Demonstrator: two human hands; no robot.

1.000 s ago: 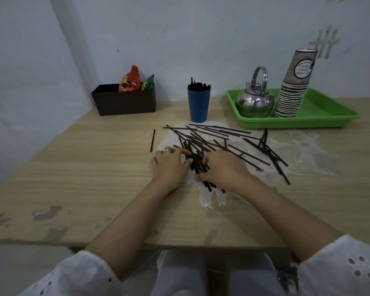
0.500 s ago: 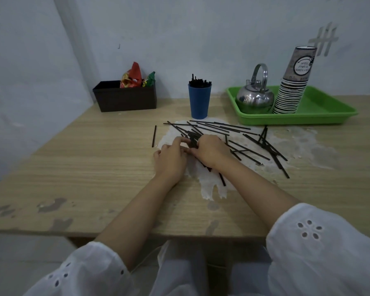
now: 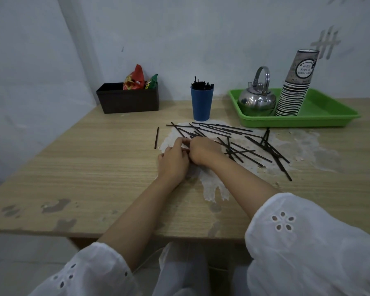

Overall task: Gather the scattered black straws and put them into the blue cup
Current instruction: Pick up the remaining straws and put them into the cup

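Observation:
Several black straws point(image 3: 251, 153) lie scattered on a pale worn patch of the wooden table, and one single straw point(image 3: 156, 138) lies apart to the left. The blue cup point(image 3: 201, 105) stands upright behind them with a bunch of straws point(image 3: 202, 85) sticking out of it. My left hand point(image 3: 174, 160) and my right hand point(image 3: 203, 151) are pressed together at the near left end of the pile, fingers curled round a bundle of straws. Only the bundle's far tips show beyond my fingers.
A green tray point(image 3: 329, 119) at the back right holds a steel kettle point(image 3: 257, 101) and a leaning stack of paper cups point(image 3: 295, 90). A black box point(image 3: 129, 102) with snack packets point(image 3: 137, 80) sits at the back left. The wall runs close behind.
Both hands have slid away from me along the table and closed together over the bundle. The straws that stuck out toward me between the hands are now hidden.

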